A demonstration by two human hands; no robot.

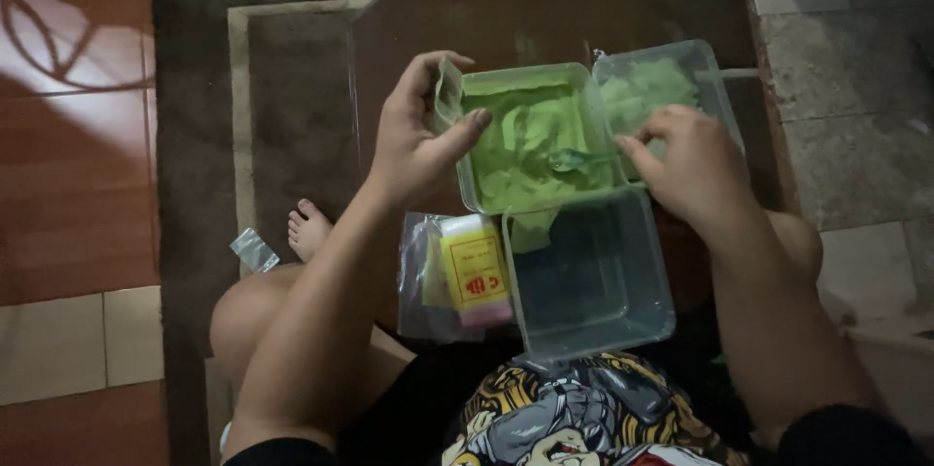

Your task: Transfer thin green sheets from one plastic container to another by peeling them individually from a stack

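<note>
Green paste in clear tub point(530, 150); left hand point(413, 135) at 9 o'clock pinching small bag point(448, 94); right hand point(686, 160) at 3 o'clock gripping spoon point(574, 159); empty tub point(589, 276) at 6.

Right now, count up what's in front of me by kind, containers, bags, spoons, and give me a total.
Clear plastic containers: 3, one with green powder, a second with green powder, one empty
Clear plastic bags: 2, a bag with a yellow packet, a small empty bag
Spoons: 1, the spoon in the right hand
Total: 6
</note>
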